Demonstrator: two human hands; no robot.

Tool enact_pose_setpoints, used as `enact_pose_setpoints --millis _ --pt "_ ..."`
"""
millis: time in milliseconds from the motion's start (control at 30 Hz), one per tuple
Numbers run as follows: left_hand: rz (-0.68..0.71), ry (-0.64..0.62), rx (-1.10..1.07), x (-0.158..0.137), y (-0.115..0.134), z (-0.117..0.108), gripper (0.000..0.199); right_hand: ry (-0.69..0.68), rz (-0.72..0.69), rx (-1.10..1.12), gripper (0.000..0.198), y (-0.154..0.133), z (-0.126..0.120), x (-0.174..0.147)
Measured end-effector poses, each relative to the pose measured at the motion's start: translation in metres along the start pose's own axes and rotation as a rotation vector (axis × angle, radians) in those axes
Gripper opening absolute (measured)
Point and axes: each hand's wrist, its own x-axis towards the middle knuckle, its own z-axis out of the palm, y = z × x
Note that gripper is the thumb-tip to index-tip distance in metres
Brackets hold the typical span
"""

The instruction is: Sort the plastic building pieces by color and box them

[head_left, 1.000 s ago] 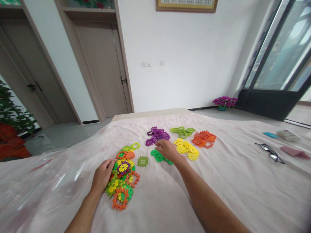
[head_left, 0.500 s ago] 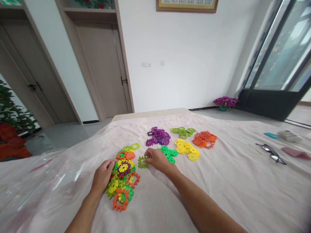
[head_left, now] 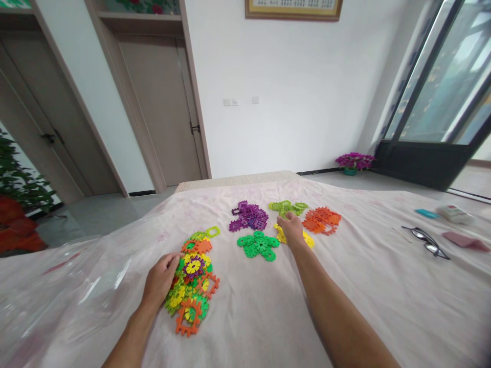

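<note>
My left hand (head_left: 161, 276) rests at the left edge of a mixed pile of plastic interlocking pieces (head_left: 194, 266). Its fingers are curled together against the pieces, and their tips are partly hidden. My right hand (head_left: 291, 227) reaches over the yellow flower-shaped pieces (head_left: 309, 239), fingers pinched at the near edge of the lime-green pile (head_left: 287, 207). A lime-green square piece appears to be in that pinch, hard to separate from the pile. Closer to me lie green flower-shaped pieces (head_left: 259, 245).
Purple pieces (head_left: 249, 215) and orange pieces (head_left: 322, 221) form separate piles on the pale cloth (head_left: 261, 317). Clear plastic wrapping (head_left: 88, 286) spreads at the left. Eyeglasses (head_left: 427, 243), a pink cloth (head_left: 464, 240) and a white packet (head_left: 454, 214) lie at the right.
My right hand has carried the lime-green square piece from beside the mixed pile, rightward and away from me, to the lime-green pile. My left hand has stayed in place.
</note>
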Motion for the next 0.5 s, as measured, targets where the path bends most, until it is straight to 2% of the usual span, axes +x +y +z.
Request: enact_pose_setpoints --millis 100,167,267,333,400,500 --pt "-0.001 0.003 -0.008 0.000 0.000 0.000 0.042 -0.037 0.011 -0.007 0.047 -0.003 0.009 -0.008" --pt "0.000 0.004 -0.016 0.000 -0.001 0.000 0.042 -0.157 -0.030 0.012 0.040 -0.008 0.024 -0.021" --pt "-0.003 0.001 -0.027 0.000 0.000 0.000 0.042 -0.406 -0.156 -0.022 0.031 -0.019 0.051 -0.054" --pt "-0.009 0.004 -0.028 -0.001 0.001 0.000 0.042 -0.624 -0.269 -0.025 0.035 -0.029 0.067 -0.082" --pt "-0.007 0.004 -0.026 -0.002 0.003 -0.001 0.043 -0.763 -0.482 -0.036 0.051 -0.041 0.077 -0.115" --pt "0.000 -0.007 -0.029 -0.001 0.004 -0.002 0.044 -0.984 -0.823 -0.133 0.074 -0.062 0.078 -0.163"
